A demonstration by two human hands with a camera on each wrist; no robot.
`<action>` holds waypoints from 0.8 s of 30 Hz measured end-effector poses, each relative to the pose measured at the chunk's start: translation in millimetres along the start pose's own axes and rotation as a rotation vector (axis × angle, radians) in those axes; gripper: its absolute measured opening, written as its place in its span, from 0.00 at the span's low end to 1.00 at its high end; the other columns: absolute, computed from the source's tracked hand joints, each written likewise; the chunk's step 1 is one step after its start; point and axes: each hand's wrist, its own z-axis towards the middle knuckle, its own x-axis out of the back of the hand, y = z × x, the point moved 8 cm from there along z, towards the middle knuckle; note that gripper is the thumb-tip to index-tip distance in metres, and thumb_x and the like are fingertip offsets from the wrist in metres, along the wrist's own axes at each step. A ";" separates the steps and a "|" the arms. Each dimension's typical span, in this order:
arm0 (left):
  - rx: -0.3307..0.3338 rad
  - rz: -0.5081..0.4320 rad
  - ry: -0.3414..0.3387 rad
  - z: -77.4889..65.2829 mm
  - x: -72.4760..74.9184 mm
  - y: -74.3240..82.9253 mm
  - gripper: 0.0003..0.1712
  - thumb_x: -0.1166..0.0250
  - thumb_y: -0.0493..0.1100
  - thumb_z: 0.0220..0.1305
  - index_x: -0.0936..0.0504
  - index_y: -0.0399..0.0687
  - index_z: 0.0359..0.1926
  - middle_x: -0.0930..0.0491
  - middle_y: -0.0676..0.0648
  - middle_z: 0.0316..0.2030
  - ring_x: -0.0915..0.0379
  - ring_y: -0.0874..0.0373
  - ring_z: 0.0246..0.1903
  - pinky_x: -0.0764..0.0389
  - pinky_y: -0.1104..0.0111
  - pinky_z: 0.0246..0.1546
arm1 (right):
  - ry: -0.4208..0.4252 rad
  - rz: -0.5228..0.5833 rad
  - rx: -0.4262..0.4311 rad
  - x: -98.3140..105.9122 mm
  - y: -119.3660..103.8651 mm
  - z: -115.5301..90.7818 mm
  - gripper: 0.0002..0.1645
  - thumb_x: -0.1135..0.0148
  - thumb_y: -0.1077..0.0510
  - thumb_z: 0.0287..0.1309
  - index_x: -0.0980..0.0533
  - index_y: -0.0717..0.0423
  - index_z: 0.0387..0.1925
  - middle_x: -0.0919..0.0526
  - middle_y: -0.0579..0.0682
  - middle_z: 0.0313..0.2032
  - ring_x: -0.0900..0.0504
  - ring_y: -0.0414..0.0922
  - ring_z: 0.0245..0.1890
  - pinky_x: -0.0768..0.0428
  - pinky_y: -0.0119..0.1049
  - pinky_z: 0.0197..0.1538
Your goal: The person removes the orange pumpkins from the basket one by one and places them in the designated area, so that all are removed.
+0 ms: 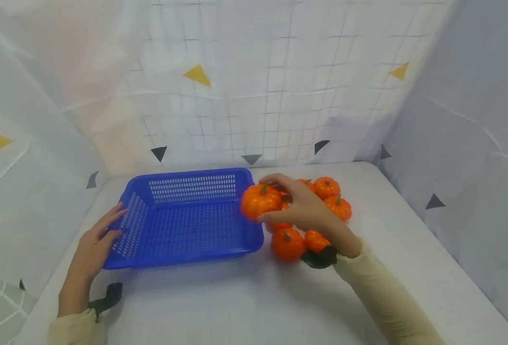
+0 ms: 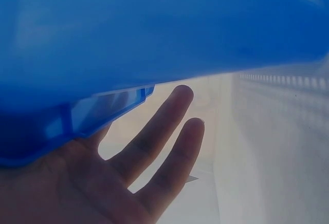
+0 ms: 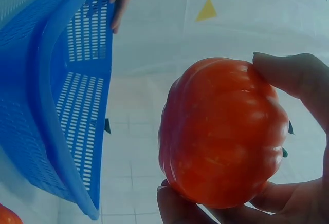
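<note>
A blue plastic basket (image 1: 185, 258) with slotted walls stands on the white table. My left hand (image 1: 91, 249) holds its left rim, thumb and a finger over the edge. In the left wrist view two fingers (image 2: 154, 139) of that hand stretch out below the rim. My right hand (image 1: 303, 203) grips a small orange pumpkin (image 1: 260, 202) with a green stem, raised beside the basket's right rim. Thumb and fingers press on opposite sides of this pumpkin (image 3: 221, 131) in the right wrist view.
More orange pumpkins lie right of the basket, among them one in front (image 1: 287, 245), a smaller one (image 1: 316, 241) beside it, and several behind the right hand, such as one at the back (image 1: 326, 187). White sheets with triangles surround the table (image 1: 219, 311).
</note>
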 end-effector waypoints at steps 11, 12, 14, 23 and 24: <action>-0.017 -0.019 -0.032 14.2 -10.1 5.9 0.29 0.53 0.36 0.79 0.33 0.43 0.78 0.44 0.44 0.80 0.57 0.36 0.78 0.54 0.29 0.70 | 0.088 0.039 -0.032 26.1 11.5 -26.0 0.41 0.19 0.44 0.53 0.27 0.37 0.66 0.20 0.45 0.58 0.22 0.50 0.60 0.16 0.52 0.52; -0.016 -0.016 -0.030 14.1 -9.3 6.0 0.29 0.53 0.36 0.79 0.33 0.43 0.78 0.44 0.43 0.79 0.57 0.36 0.78 0.55 0.29 0.70 | 0.094 0.044 -0.040 28.3 12.2 -27.6 0.41 0.19 0.44 0.53 0.27 0.37 0.66 0.21 0.46 0.58 0.22 0.51 0.60 0.15 0.52 0.50; -0.018 -0.010 -0.029 13.5 -8.0 5.4 0.29 0.53 0.36 0.79 0.33 0.43 0.77 0.44 0.43 0.79 0.57 0.35 0.78 0.55 0.29 0.70 | 0.110 0.039 -0.037 33.8 13.5 -30.2 0.40 0.19 0.45 0.54 0.27 0.39 0.67 0.21 0.47 0.58 0.22 0.52 0.60 0.16 0.55 0.53; -0.006 0.024 -0.016 4.4 -0.1 1.7 0.28 0.52 0.36 0.80 0.33 0.43 0.78 0.44 0.42 0.79 0.56 0.33 0.77 0.54 0.28 0.69 | 0.231 -0.096 -0.054 64.6 30.5 -45.9 0.42 0.22 0.48 0.58 0.30 0.50 0.70 0.25 0.52 0.65 0.24 0.56 0.63 0.24 0.60 0.64; 0.002 0.028 -0.014 2.8 1.2 0.7 0.28 0.52 0.37 0.80 0.34 0.43 0.78 0.44 0.42 0.80 0.56 0.32 0.77 0.54 0.28 0.69 | 0.241 -0.100 -0.061 67.4 34.1 -47.8 0.42 0.22 0.48 0.59 0.31 0.51 0.70 0.25 0.53 0.65 0.24 0.56 0.63 0.23 0.60 0.63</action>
